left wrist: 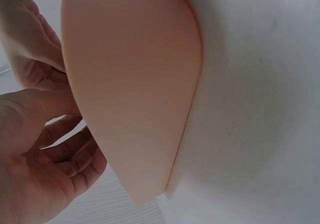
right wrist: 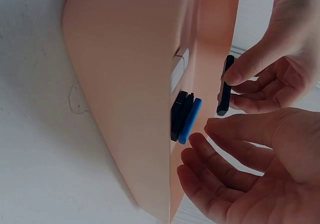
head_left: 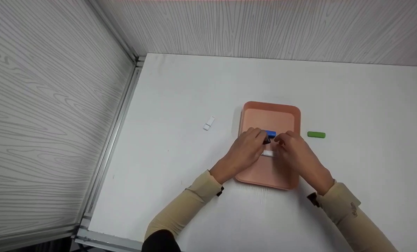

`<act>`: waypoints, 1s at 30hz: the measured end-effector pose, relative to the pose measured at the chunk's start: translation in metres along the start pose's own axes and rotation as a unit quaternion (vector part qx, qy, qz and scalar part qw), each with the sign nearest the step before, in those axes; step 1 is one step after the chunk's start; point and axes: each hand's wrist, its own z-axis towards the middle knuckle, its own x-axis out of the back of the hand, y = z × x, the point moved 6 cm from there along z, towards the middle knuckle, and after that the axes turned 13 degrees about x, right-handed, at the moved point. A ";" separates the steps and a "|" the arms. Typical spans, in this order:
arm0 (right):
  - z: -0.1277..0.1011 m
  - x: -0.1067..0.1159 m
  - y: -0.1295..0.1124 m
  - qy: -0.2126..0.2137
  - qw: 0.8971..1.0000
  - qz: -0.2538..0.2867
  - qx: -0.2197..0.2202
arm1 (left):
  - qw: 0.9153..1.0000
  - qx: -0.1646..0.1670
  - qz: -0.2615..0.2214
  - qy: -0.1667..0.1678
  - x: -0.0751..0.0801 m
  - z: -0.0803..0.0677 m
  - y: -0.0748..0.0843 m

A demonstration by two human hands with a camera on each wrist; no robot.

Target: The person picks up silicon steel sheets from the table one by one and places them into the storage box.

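My left hand (head_left: pixel 245 145) is over a pink tray (head_left: pixel 261 175), pinching a slim black stick (right wrist: pixel 226 86) that looks like a USB flash drive. My right hand (head_left: pixel 294 150) hovers close by on the tray's right side, fingers loosely bent and nothing visible between them. Inside the tray lie a blue stick (right wrist: pixel 190 121), two black sticks (right wrist: pixel 179 116) side by side and a white stick (right wrist: pixel 179 69). In the left wrist view the tray's wall (left wrist: pixel 130 83) hides the fingertips and the held stick.
To the right of the tray a green stick (head_left: pixel 316 134) lies on the white table (head_left: pixel 180 98). Left of the tray is a white stick (head_left: pixel 209 123) with a line across it. Wood-grain panels (head_left: pixel 54 105) stand along the left and back edges.
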 end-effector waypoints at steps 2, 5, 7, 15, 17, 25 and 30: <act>0.000 0.001 0.000 0.002 1.000 -0.002 0.001 | 1.000 -0.003 0.003 -0.001 -0.002 0.000 0.002; -0.001 0.002 0.000 0.005 1.000 -0.003 0.002 | 1.000 -0.008 0.007 -0.003 -0.005 0.000 0.005; -0.001 0.004 0.000 0.005 1.000 -0.004 0.003 | 1.000 -0.013 0.010 -0.003 -0.007 0.000 0.006; -0.002 0.008 0.004 0.007 1.000 -0.006 -0.006 | 0.999 -0.024 0.019 -0.018 -0.014 -0.001 0.010; -0.003 0.010 0.005 0.007 1.000 -0.007 -0.008 | 0.999 -0.021 0.020 -0.027 -0.017 -0.002 0.010; -0.005 0.015 0.007 -0.001 1.000 -0.008 -0.027 | 0.998 -0.020 0.028 -0.048 -0.025 -0.001 0.013; -0.005 0.018 0.009 -0.001 0.999 -0.008 -0.035 | 0.998 -0.024 0.034 -0.050 -0.028 -0.002 0.014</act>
